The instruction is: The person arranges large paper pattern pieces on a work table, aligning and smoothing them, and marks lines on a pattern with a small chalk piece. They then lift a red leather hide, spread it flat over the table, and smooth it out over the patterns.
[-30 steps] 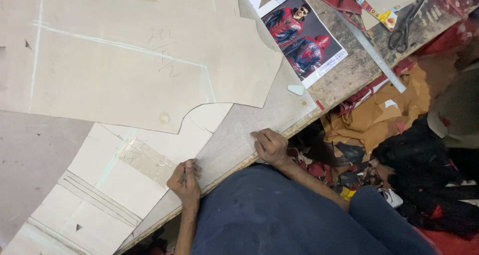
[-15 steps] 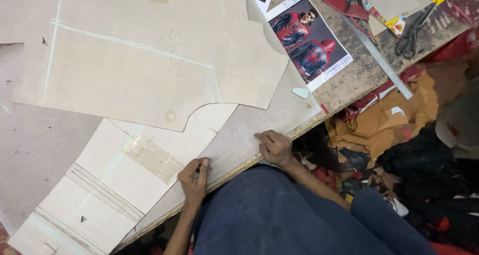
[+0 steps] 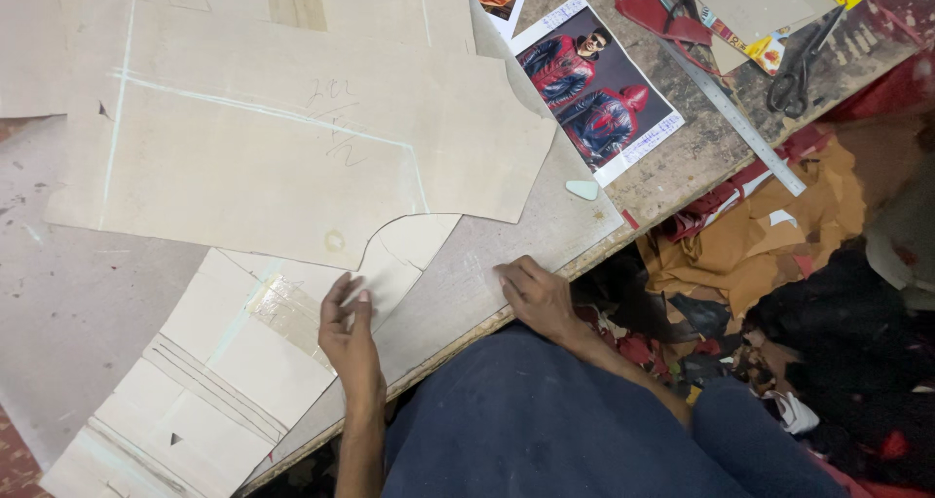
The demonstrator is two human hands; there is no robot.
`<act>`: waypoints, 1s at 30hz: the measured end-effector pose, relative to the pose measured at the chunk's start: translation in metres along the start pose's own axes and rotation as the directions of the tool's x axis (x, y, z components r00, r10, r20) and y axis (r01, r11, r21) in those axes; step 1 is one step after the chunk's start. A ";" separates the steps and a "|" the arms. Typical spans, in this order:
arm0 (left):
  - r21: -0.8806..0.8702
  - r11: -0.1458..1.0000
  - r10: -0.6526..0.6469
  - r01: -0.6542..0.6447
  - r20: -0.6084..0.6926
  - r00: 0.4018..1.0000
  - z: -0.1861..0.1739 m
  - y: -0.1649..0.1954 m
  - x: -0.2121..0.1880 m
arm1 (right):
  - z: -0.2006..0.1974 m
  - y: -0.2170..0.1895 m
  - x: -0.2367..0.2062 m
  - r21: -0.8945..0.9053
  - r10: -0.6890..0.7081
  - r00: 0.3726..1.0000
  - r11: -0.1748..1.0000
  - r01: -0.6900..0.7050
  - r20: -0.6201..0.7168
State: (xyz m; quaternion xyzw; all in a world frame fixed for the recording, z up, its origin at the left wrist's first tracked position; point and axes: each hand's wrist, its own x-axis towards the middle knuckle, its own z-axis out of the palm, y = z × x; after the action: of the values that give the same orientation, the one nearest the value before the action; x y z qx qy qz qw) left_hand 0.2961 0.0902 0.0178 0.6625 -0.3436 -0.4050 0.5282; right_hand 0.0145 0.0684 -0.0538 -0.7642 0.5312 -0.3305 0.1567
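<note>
The taped cardboard pattern (image 3: 243, 362) is pressed flat by the open-fingered left hand (image 3: 349, 328); the right hand (image 3: 534, 295) rests flat on grey sheet (image 3: 467, 284); nothing cut.

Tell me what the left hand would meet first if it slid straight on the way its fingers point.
The left hand lies flat on the taped pattern piece, fingers pointing up the table. Straight ahead, it would probably first meet the curved cut edge of the large card pattern lying over that piece; how far the edge lifts is unclear.

Bare forearms, dark blue trousers
</note>
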 end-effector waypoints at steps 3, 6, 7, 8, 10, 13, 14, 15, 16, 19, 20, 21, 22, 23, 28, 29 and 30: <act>-0.050 0.997 -0.060 0.052 -0.164 0.985 -0.005 0.002 0.009 | -0.014 -0.001 0.012 0.373 0.333 0.942 0.869 -0.326 0.046; -0.310 0.935 -0.224 0.173 -0.139 0.965 -0.001 -0.002 0.020 | -0.036 0.011 0.031 0.623 0.624 0.769 0.550 -0.557 0.137; -0.349 0.919 -0.239 0.183 -0.127 0.963 0.003 -0.004 0.023 | -0.041 0.018 0.040 0.694 0.655 0.730 0.433 -0.576 0.197; -0.388 0.902 -0.253 0.190 -0.118 0.960 0.008 -0.006 0.025 | -0.044 0.023 0.047 0.749 0.673 0.690 0.307 -0.587 0.264; -0.424 0.886 -0.262 0.188 -0.125 0.957 0.018 -0.009 0.028 | -0.046 0.035 0.057 0.752 0.644 0.672 0.221 -0.621 0.366; -0.426 0.889 -0.265 0.169 -0.178 0.948 0.041 -0.008 0.027 | -0.041 0.059 0.070 0.743 0.597 0.638 0.100 -0.661 0.487; -0.427 0.889 -0.273 0.168 -0.198 0.942 0.048 -0.005 0.023 | -0.038 0.068 0.072 0.736 0.583 0.621 0.058 -0.675 0.524; -0.432 0.887 -0.278 0.163 -0.218 0.936 0.058 -0.002 0.020 | -0.037 0.077 0.074 0.732 0.539 0.618 0.003 -0.681 0.572; -0.431 0.887 -0.284 0.164 -0.231 0.931 0.070 0.002 0.016 | -0.037 0.087 0.077 0.725 0.492 0.616 -0.046 -0.687 0.615; -0.432 0.887 -0.288 0.165 -0.238 0.927 0.108 0.009 -0.009 | -0.041 0.114 0.091 0.671 0.334 0.606 -0.126 -0.730 0.722; -0.436 0.887 -0.268 0.151 -0.219 0.938 0.123 0.011 -0.019 | -0.043 0.119 0.096 0.648 0.278 0.598 -0.143 -0.748 0.752; -0.438 0.889 -0.241 0.133 -0.200 0.950 0.138 0.013 -0.027 | -0.045 0.122 0.103 0.634 0.275 0.591 -0.098 -0.767 0.758; -0.443 0.880 -0.263 0.169 -0.160 0.951 0.153 0.015 -0.035 | -0.045 0.122 0.112 0.621 0.272 0.587 -0.055 -0.782 0.763; -0.446 0.870 -0.287 0.208 -0.117 0.951 0.169 0.017 -0.045 | -0.046 0.121 0.120 0.607 0.272 0.582 -0.012 -0.794 0.766; -0.313 0.858 -0.338 0.409 0.256 0.906 0.226 0.017 -0.081 | -0.046 0.106 0.168 0.591 0.200 0.609 0.145 -0.793 0.768; -0.301 0.880 -0.297 0.368 0.258 0.919 0.235 0.016 -0.085 | -0.046 0.104 0.174 0.590 0.189 0.629 0.224 -0.775 0.754; -0.290 0.900 -0.254 0.326 0.259 0.932 0.244 0.014 -0.088 | -0.047 0.104 0.178 0.575 0.186 0.621 0.248 -0.780 0.762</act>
State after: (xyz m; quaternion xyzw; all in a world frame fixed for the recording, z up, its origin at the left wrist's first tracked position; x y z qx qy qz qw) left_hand 0.0378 0.0626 0.0190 0.5616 -0.2232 -0.6002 0.5240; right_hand -0.0518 -0.1292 -0.0206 -0.4017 0.4255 -0.2481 0.7720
